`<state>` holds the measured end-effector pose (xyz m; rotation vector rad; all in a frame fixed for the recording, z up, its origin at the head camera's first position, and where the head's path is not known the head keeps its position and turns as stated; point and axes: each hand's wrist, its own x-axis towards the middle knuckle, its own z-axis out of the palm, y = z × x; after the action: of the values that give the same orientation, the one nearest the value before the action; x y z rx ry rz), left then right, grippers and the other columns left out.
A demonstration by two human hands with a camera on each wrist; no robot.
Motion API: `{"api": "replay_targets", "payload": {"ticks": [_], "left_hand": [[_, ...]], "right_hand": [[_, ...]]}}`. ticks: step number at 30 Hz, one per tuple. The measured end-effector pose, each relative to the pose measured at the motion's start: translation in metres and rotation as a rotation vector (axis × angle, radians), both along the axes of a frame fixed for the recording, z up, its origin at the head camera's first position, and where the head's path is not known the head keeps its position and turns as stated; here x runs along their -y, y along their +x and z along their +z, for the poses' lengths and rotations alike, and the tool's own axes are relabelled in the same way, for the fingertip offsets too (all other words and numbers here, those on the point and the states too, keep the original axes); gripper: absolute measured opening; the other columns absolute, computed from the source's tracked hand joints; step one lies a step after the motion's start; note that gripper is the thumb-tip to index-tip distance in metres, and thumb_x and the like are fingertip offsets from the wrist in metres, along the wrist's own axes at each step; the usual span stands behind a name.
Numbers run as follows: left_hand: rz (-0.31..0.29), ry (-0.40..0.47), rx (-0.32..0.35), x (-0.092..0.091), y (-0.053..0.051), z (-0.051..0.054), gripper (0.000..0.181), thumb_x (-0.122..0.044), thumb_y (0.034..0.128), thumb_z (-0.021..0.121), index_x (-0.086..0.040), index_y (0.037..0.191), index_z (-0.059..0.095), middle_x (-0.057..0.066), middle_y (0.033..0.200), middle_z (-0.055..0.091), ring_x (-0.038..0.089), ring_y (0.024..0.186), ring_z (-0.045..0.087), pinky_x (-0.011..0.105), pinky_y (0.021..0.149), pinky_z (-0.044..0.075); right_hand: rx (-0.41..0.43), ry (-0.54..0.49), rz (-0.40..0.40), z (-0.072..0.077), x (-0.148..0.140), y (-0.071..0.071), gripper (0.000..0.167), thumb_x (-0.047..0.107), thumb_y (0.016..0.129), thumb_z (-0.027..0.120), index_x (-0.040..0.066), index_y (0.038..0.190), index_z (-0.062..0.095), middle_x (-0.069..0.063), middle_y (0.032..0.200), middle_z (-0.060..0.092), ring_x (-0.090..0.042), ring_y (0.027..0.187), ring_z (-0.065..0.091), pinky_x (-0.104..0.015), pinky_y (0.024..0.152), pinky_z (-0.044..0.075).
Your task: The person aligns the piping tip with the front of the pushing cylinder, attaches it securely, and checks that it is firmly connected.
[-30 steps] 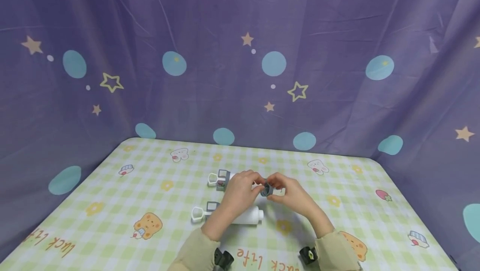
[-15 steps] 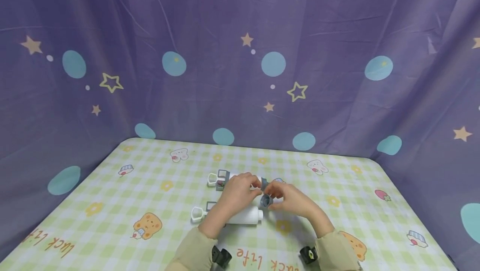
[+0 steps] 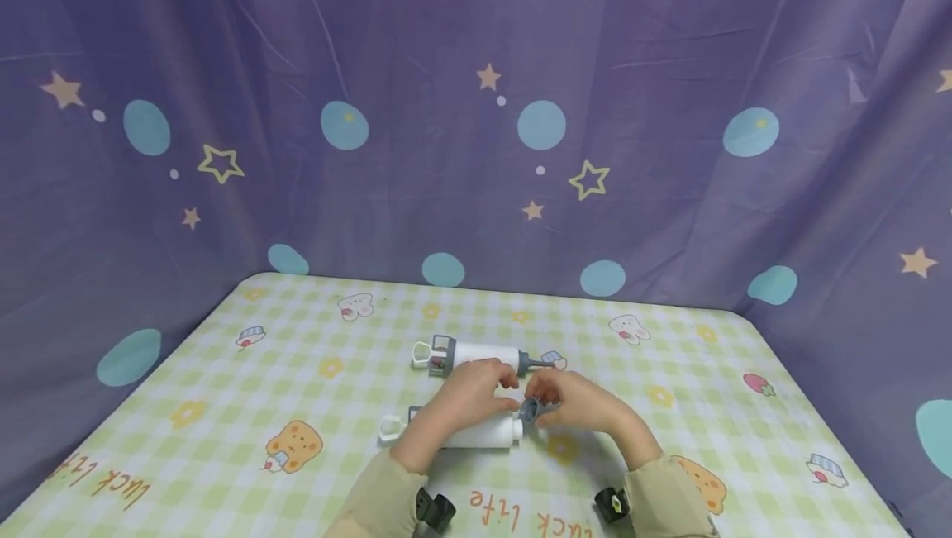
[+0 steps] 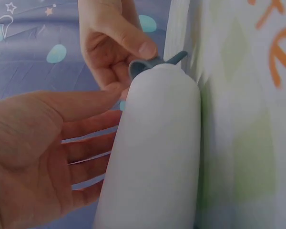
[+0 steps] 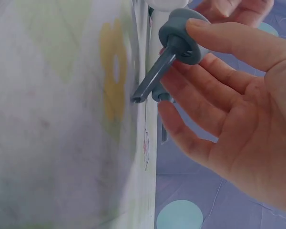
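My right hand pinches a grey nozzle between thumb and fingers. The nozzle has a wide ring-shaped collar and a thin spout, which points away from the tube in the right wrist view. Its collar is close to the white neck of the nearer syringe-like tube; whether they touch I cannot tell. My left hand is over that tube, fingers apart and loosely bent. In the left wrist view, its fingertips pass behind the white barrel, so contact is hidden. A white loop handle sticks out at the tube's left end.
Behind the hands lies a second white tube, with a grey nozzle fitted on its right end and a loop handle on its left. A green checked cloth covers the table. Purple curtains stand around it.
The nozzle has moved toward me, from beside the far tube to the near tube's neck. My left hand has left the nozzle area and come down over the near tube.
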<state>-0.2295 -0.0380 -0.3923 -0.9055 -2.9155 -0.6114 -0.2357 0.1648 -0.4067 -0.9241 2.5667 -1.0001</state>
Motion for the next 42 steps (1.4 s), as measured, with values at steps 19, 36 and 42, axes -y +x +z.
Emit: {"api": "replay_targets", "payload": {"ticks": [19, 36, 42], "left_hand": [[-0.065, -0.133, 0.094, 0.024, 0.015, -0.006, 0.045, -0.039, 0.0654, 0.078, -0.014, 0.100, 0.063, -0.005, 0.089, 0.065, 0.009, 0.076, 0.057, 0.024, 0.068, 0.044], [-0.019, 0.041, 0.058, 0.024, 0.010, -0.002, 0.041, -0.029, 0.0660, 0.079, -0.015, 0.100, 0.060, -0.005, 0.090, 0.063, 0.006, 0.074, 0.055, 0.023, 0.064, 0.044], [-0.003, 0.061, 0.015, 0.018, 0.007, 0.000, 0.042, -0.024, 0.0655, 0.080, -0.014, 0.101, 0.061, -0.004, 0.092, 0.062, 0.008, 0.077, 0.055, 0.024, 0.066, 0.045]], "right_hand": [[0.051, 0.002, 0.017, -0.005, 0.000, 0.002, 0.030, 0.007, 0.069, 0.073, 0.009, 0.095, 0.058, 0.000, 0.086, 0.062, -0.010, 0.077, 0.057, -0.026, 0.072, 0.047], [-0.038, -0.021, -0.028, -0.002, 0.000, 0.002, 0.031, 0.013, 0.074, 0.070, 0.012, 0.102, 0.058, 0.004, 0.095, 0.062, -0.013, 0.087, 0.058, -0.038, 0.082, 0.047], [-0.042, -0.085, -0.041, 0.005, 0.000, 0.001, 0.032, 0.013, 0.075, 0.071, 0.011, 0.104, 0.057, 0.001, 0.100, 0.061, -0.017, 0.093, 0.058, -0.041, 0.085, 0.046]]}}
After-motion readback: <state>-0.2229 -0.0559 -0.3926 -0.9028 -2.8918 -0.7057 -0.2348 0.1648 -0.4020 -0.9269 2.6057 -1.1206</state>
